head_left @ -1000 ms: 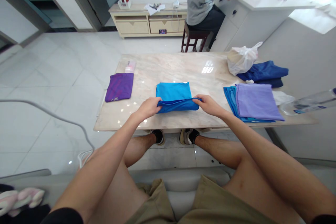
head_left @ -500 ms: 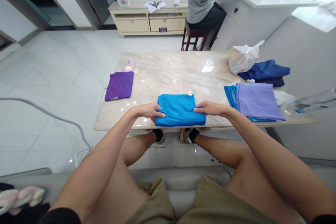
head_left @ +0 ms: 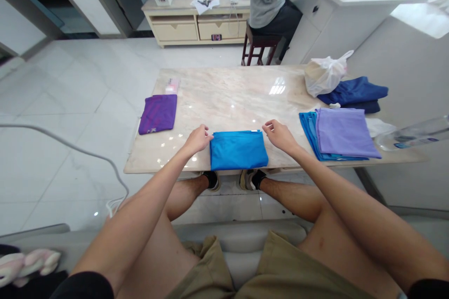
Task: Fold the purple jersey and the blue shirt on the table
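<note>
A folded bright blue cloth [head_left: 239, 150] lies flat at the front edge of the marble-patterned table, with a small white tag at its far right corner. My left hand [head_left: 199, 139] is beside its far left corner, fingers loosely bent and fingertips almost at the cloth. Off the far right corner, my right hand [head_left: 278, 135] hovers with thumb and fingers slightly apart, nothing between them. Neither hand grips the cloth. To the left is a folded purple cloth [head_left: 158, 113]. On the right, a folded lavender cloth [head_left: 345, 131] rests on folded blue cloths [head_left: 308, 133].
Behind the right-hand stack stand a white plastic bag [head_left: 324, 74] and dark blue cloth [head_left: 359, 92]. A clear bottle [head_left: 414, 134] lies at the table's right end. A person [head_left: 271, 2] sits on a stool [head_left: 261, 42] beyond the table [head_left: 228, 96]. A grey cable [head_left: 80, 149] crosses at left.
Both hands have released the blue cloth's sides and moved away from me to its far corners. Its near part has been folded over, and the cloth now lies flatter and narrower.
</note>
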A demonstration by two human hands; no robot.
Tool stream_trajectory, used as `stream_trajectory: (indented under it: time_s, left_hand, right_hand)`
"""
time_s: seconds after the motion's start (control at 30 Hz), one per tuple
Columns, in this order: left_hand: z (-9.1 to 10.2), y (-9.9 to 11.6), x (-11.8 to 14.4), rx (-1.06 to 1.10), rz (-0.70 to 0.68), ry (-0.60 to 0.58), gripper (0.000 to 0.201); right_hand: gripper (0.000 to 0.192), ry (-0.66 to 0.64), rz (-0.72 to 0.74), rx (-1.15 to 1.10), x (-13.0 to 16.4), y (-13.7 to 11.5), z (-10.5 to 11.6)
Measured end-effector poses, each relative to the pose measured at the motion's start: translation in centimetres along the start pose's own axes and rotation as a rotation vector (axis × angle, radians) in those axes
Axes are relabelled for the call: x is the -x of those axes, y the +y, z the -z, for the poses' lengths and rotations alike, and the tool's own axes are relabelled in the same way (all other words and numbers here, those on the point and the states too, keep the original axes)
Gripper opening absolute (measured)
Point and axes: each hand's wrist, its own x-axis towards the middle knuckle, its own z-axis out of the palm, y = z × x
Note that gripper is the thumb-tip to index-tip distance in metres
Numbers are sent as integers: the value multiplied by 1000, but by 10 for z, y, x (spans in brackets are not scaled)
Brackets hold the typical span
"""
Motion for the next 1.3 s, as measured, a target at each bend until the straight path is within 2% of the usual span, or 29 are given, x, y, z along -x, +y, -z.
stream_trajectory:
  time_s: [0.1,0.17,0.23,0.3,0.37,0.5,0.6,0.7,0.83,0.97,1.1,1.3]
  left_hand:
    - [0,-4,4,-129,22,-88,26]
    - [-3,-3,8,-131,27,-208,36]
    - [-8,0,12,-64,45,-298,44]
    - [-13,6,16,35,97,-325,41]
    - [-17,14,20,157,185,-329,35]
    - [-17,26,25,445,365,-387,39]
    - [-17,26,27,515,395,-396,41]
    - [-24,22,27,456,354,-357,37]
    - [-37,19,27,355,229,-263,34]
    - [-43,26,29,488,182,-238,43]
    - [-40,35,31,626,181,-216,51]
    - [-34,32,27,725,202,-119,46]
  right_hand:
    - [37,-75,-23,156,0,3,2]
    - [44,-201,-73,202,1,4,2]
    - [56,-333,-147,168,4,4,0]
    - [60,-428,-216,68,8,4,-3]
    - [61,-468,-247,7,11,3,-6]
    - [66,-470,-261,8,13,6,-10]
    - [70,-477,-224,-64,10,11,-13]
    - [68,-484,-204,-77,7,16,-17]
    - [57,-432,-179,-39,5,17,-22]
    - [49,-344,-129,-13,6,15,-24]
    - [45,-270,-55,-48,5,10,-25]
    - [39,-199,-60,-13,4,5,-25]
